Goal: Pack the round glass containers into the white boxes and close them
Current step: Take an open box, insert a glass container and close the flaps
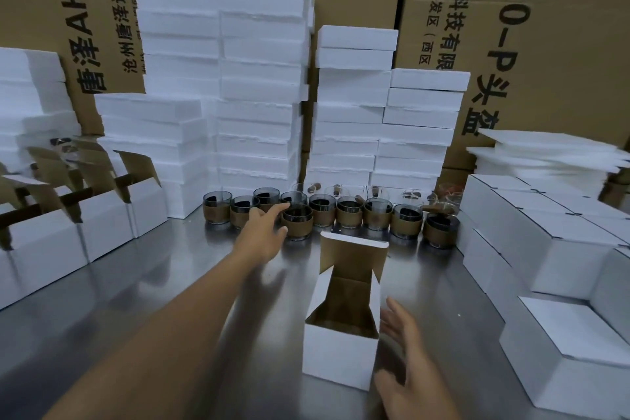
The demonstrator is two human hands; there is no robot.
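An open white box [341,356] with a brown inside stands on the steel table, lid flap up, nothing visible in it. Beyond it runs a row of several round glass containers with tan bands [347,213]. The nearest one [299,220] sits in front of the row. My left hand [267,232] is stretched out beside that container, fingers straight and reaching its rim, holding nothing. My right hand [404,356] hovers open at the box's right side, fingers spread, just off the cardboard.
Closed white boxes [545,249] are stacked at the right. Open white boxes [102,215] line the left. Tall stacks of white foam [259,78] and brown cartons [545,27] wall off the back. The steel table [136,300] lies between them.
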